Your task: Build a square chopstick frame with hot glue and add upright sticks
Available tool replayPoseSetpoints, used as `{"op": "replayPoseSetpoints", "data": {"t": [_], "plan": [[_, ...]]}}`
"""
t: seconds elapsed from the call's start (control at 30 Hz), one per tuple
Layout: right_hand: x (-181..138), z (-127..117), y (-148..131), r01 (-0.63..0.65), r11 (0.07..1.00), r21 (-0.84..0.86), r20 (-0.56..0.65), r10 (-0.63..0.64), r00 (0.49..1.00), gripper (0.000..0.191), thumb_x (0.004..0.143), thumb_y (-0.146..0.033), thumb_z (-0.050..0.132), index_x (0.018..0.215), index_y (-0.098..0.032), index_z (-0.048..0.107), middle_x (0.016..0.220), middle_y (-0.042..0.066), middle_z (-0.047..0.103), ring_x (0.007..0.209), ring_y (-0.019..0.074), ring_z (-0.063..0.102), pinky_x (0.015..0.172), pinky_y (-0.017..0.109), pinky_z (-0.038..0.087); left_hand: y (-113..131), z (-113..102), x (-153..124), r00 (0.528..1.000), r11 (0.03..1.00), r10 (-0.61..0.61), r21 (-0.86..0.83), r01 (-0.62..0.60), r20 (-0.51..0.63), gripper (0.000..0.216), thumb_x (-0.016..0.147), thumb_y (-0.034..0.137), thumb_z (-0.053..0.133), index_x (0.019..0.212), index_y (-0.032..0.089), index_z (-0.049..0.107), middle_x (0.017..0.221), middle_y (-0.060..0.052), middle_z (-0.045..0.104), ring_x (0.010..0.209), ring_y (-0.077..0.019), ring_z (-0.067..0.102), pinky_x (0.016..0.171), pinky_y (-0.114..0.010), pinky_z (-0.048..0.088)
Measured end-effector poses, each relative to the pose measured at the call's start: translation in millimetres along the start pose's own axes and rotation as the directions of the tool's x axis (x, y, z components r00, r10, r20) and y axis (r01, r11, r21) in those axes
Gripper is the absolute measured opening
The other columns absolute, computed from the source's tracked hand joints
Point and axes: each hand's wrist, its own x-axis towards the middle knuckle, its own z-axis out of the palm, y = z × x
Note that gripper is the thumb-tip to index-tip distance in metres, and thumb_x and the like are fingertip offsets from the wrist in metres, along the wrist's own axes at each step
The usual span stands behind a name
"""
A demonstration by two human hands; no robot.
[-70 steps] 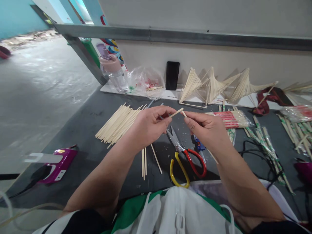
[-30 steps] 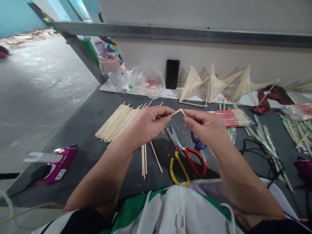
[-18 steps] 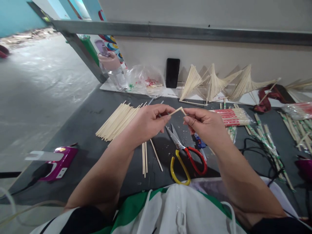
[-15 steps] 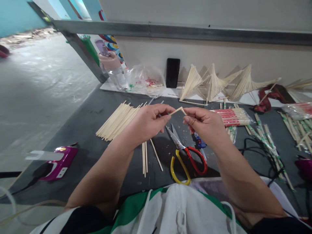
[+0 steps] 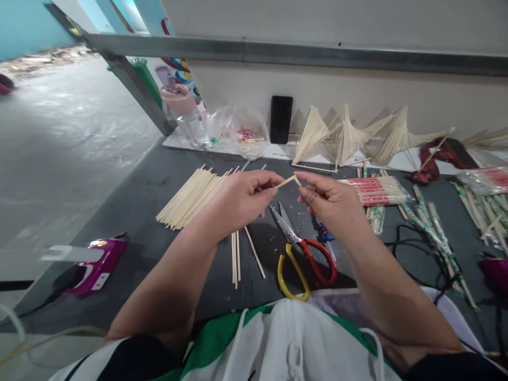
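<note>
My left hand [image 5: 244, 198] pinches one pale bamboo chopstick [image 5: 284, 182] between thumb and fingers. Opposite it, my right hand [image 5: 331, 198] is closed on a second chopstick [image 5: 297, 181], mostly covered by the fingers. The two tips meet at a bent corner between my hands; whether they are fixed together I cannot tell. Below the hands lie open scissors [image 5: 293, 238] with one red and one yellow handle. Beside them, partly under my right hand, is a blue object [image 5: 324, 231]. A few loose chopsticks [image 5: 235, 259] rest by my left wrist, with a larger pile [image 5: 190, 198] farther left.
Fanned stick structures [image 5: 349, 137] stand along the back ledge, beside a phone [image 5: 281, 119], a plastic bag [image 5: 238, 132] and a bottle [image 5: 184, 114]. Wrapped chopsticks [image 5: 377, 190] and a black cable [image 5: 416, 248] lie right. A magenta power socket [image 5: 97, 264] sits left.
My right hand has shifted very slightly to the left, and its index finger now reaches up to the corner of the sticks. My left hand stays put, its grip unchanged.
</note>
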Motion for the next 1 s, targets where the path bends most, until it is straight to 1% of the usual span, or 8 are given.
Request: {"op": "replayPoseSetpoints", "data": {"t": [0.13, 0.23, 0.37, 0.5, 0.7, 0.87, 1.0], "plan": [[-1.0, 0.1, 1.1, -0.026, 0.999, 0.030, 0.008, 0.026, 1.000, 0.041, 0.088, -0.024, 0.065, 0.128, -0.019, 0.075, 0.075, -0.001, 0.071, 0.052, 0.0091, 0.052, 0.052, 0.025, 0.044, 0.3, 0.3, -0.4, 1.000, 1.000, -0.003, 0.006, 0.003, 0.000, 0.024, 0.092, 0.026, 0.059, 0.106, 0.021, 0.078, 0.070, 0.002, 0.064, 0.057, -0.0100, 0.058, 0.056, -0.022, 0.043], [-1.5, -0.1, 1.1, -0.018, 1.000, 0.025, 0.001, 0.018, 1.000, 0.041, 0.087, -0.024, 0.065, 0.127, -0.020, 0.076, 0.075, -0.001, 0.071, 0.052, 0.0090, 0.051, 0.053, 0.026, 0.045, 2.3, -0.1, -0.3, 1.000, 1.000, -0.014, 0.006, 0.014, 0.010, 0.024, 0.092, 0.025, 0.058, 0.105, 0.021, 0.077, 0.072, 0.001, 0.065, 0.057, -0.0100, 0.059, 0.055, -0.022, 0.043], [-1.6, -0.6, -0.5, 0.002, 1.000, -0.008, -0.009, -0.002, 1.000, 0.040, 0.087, -0.024, 0.065, 0.125, -0.020, 0.077, 0.076, 0.000, 0.072, 0.057, 0.0108, 0.056, 0.057, 0.026, 0.047, 4.1, -1.2, 0.0, 0.999, 0.999, -0.035, 0.013, 0.035, 0.024, 0.024, 0.092, 0.026, 0.058, 0.106, 0.020, 0.077, 0.071, 0.002, 0.065, 0.056, -0.0100, 0.058, 0.055, -0.022, 0.043], [-1.8, -1.0, -1.9, -0.018, 1.000, -0.007, 0.000, 0.018, 1.000, 0.038, 0.087, -0.025, 0.066, 0.123, -0.022, 0.078, 0.077, 0.001, 0.072, 0.059, 0.0116, 0.057, 0.057, 0.027, 0.048, 3.9, -2.1, 0.0, 0.999, 0.999, -0.031, 0.022, 0.031, 0.037, 0.025, 0.092, 0.027, 0.058, 0.107, 0.021, 0.077, 0.071, 0.001, 0.066, 0.056, -0.0102, 0.058, 0.055, -0.022, 0.042], [-1.5, -0.8, -1.4, -0.048, 0.999, 0.009, 0.003, 0.048, 0.999, 0.037, 0.087, -0.026, 0.067, 0.122, -0.023, 0.079, 0.075, 0.000, 0.072, 0.054, 0.0107, 0.053, 0.055, 0.027, 0.047, 4.6, -1.9, -0.6, 0.999, 0.998, -0.035, 0.043, 0.033, 0.031, 0.026, 0.092, 0.028, 0.058, 0.107, 0.021, 0.077, 0.066, 0.002, 0.064, 0.056, -0.0110, 0.058, 0.056, -0.022, 0.042], [-1.7, -1.9, -2.0, -0.050, 0.999, 0.001, 0.003, 0.050, 0.999, 0.037, 0.087, -0.026, 0.067, 0.122, -0.022, 0.079, 0.073, 0.000, 0.071, 0.053, 0.0102, 0.052, 0.054, 0.026, 0.046, 3.3, -1.1, 0.0, 0.999, 0.999, -0.024, 0.030, 0.023, 0.034, 0.025, 0.092, 0.028, 0.058, 0.106, 0.020, 0.077, 0.070, 0.001, 0.065, 0.055, -0.0104, 0.058, 0.055, -0.022, 0.043], [-1.8, -1.7, -2.9, -0.062, 0.998, -0.002, 0.008, 0.062, 0.998, 0.037, 0.087, -0.026, 0.067, 0.122, -0.022, 0.079, 0.073, -0.001, 0.071, 0.053, 0.0098, 0.052, 0.053, 0.026, 0.046, 2.2, 0.0, 0.2, 1.000, 0.999, -0.014, 0.040, 0.013, 0.027, 0.025, 0.093, 0.026, 0.056, 0.106, 0.021, 0.077, 0.064, 0.003, 0.061, 0.054, -0.0102, 0.057, 0.054, -0.021, 0.041]]}}
